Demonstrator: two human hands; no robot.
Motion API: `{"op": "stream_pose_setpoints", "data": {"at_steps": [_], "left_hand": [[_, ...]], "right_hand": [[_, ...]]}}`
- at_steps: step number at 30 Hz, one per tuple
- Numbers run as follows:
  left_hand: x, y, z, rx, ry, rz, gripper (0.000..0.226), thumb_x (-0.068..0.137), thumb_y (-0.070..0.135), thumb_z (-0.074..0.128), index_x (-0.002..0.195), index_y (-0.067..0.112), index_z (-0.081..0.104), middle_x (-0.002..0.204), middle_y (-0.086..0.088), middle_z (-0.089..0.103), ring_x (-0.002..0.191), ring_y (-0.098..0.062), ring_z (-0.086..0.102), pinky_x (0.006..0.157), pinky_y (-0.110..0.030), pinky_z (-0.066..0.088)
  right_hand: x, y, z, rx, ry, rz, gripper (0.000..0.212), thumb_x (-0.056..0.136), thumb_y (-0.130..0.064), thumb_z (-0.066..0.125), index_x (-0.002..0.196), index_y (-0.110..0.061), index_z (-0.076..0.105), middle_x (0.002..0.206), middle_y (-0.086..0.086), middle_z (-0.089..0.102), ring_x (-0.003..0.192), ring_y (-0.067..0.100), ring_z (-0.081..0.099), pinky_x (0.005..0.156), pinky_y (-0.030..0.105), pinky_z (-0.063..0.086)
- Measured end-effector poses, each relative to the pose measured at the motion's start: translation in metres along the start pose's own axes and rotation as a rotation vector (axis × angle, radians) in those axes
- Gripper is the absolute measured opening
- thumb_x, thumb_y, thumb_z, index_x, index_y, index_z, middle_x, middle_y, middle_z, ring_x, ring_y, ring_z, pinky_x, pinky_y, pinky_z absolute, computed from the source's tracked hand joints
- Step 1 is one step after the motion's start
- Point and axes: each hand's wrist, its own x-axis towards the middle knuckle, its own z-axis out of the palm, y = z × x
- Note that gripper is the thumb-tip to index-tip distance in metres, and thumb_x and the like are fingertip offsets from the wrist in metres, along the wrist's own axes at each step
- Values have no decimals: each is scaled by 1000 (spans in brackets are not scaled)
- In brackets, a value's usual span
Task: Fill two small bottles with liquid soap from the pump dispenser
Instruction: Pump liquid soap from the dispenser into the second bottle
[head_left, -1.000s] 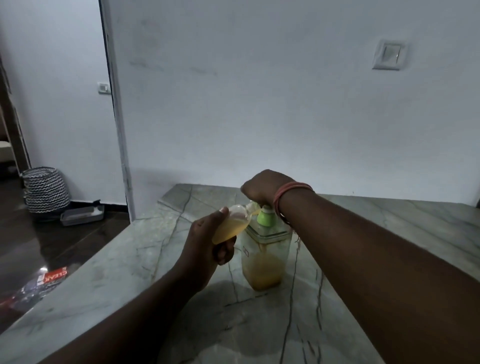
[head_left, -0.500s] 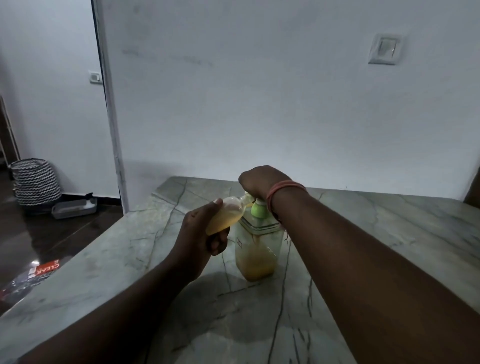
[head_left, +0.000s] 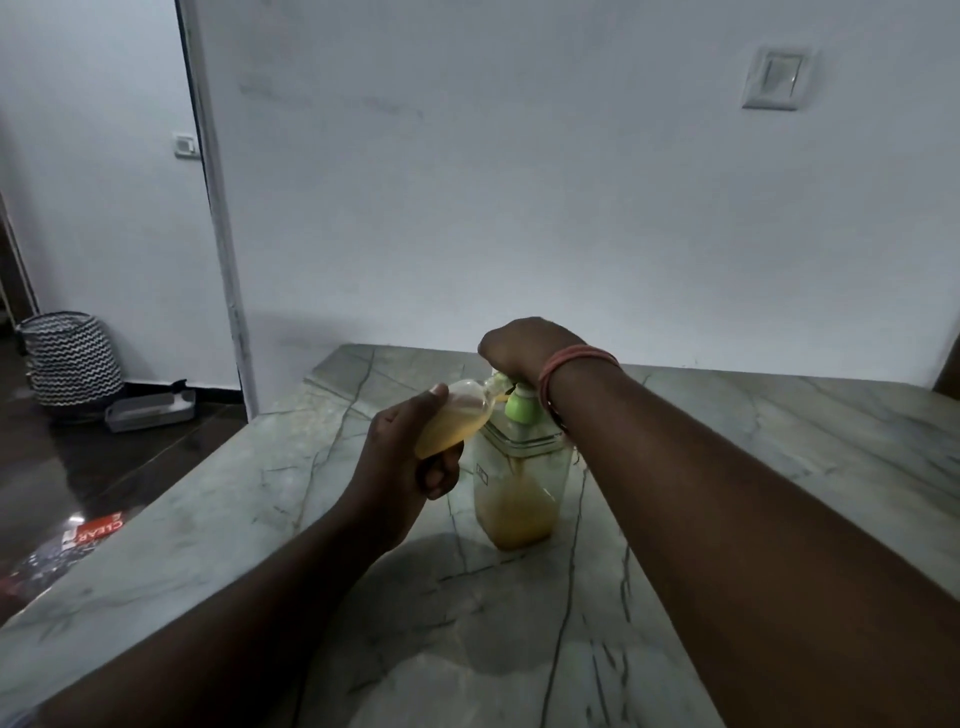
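Note:
A clear square pump dispenser (head_left: 519, 499) with a green pump collar stands on the marble table (head_left: 779, 467), yellow soap filling its lower part. My right hand (head_left: 519, 345) sits on top of the pump head, fingers curled over it; the head itself is mostly hidden. My left hand (head_left: 402, 452) grips a small clear bottle (head_left: 457, 421), tilted with its mouth up against the pump spout. Yellow soap fills much of that bottle. A second small bottle is not in view.
A white wall rises just behind the table's far edge. To the left the table ends above a dark floor with a zigzag-patterned basket (head_left: 70, 356), a grey tray (head_left: 150, 410) and a red-labelled packet (head_left: 78, 540).
Both hands and the bottle keep their places at the dispenser. Only the head camera's view has shifted slightly.

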Motion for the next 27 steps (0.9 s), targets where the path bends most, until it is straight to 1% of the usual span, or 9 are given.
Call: {"op": "stream_pose_setpoints", "data": {"at_steps": [3,7,10,13,17,19,22,24,27], "left_hand": [[-1,2,1,-3,7,-2,39,93,47,66,84,10,76,51,-8,51,38,-14,39,43,-22,33],[-3,0,0,17,17,-23,39,91,51,66,83,15,77,54,-8,51,39,-14,39,42,-23,33],[-2,-1,-2,25,20,-19,38,93,49,65,85,14,78,52,-6,51,39,-14,40,42,-22,34],[-2,-2,-1,18,12,-23,40,93,50,66,84,12,76,52,-6,52,38,-14,41,42,-21,35],[-3,0,0,28,3,-8,40,92,50,66,82,12,75,51,-5,51,38,-13,40,42,-21,34],[-4,2,-1,20,13,-17,41,91,51,68,82,12,76,50,-5,49,37,-13,39,42,-21,34],[-6,2,1,18,28,-30,42,86,54,70,83,13,77,52,-8,50,38,-13,40,41,-21,34],[-5,1,1,27,28,-37,42,85,55,70,85,15,78,54,-8,49,39,-14,40,41,-22,35],[-4,0,-2,48,33,-32,48,86,56,69,88,8,76,54,-10,47,40,-15,39,42,-22,35]], "right_hand": [[1,-1,-2,-25,-8,-9,29,90,-32,42,102,-15,63,120,10,60,98,24,56,70,27,36],[3,0,1,6,-25,10,22,83,-34,48,74,-15,56,92,5,62,76,21,57,51,26,32],[3,3,5,115,33,37,21,78,-33,47,74,-16,58,82,4,61,70,20,56,50,26,30],[2,4,4,63,-7,26,24,84,-32,42,82,-16,60,87,4,57,74,19,54,51,26,29],[-1,1,1,25,-3,11,23,86,-31,41,78,-16,56,92,7,56,83,24,53,62,28,34],[-3,-1,1,10,-6,17,21,82,-31,42,72,-16,53,90,7,57,80,24,53,59,28,34],[-2,-2,0,-8,-13,29,19,77,-31,46,72,-16,55,87,6,62,77,23,57,59,27,37],[-1,-1,-1,25,20,31,19,76,-33,49,70,-16,56,83,4,64,71,21,58,54,26,37],[0,0,3,87,29,39,22,80,-35,47,73,-16,56,88,5,63,78,22,58,56,26,34]]}}
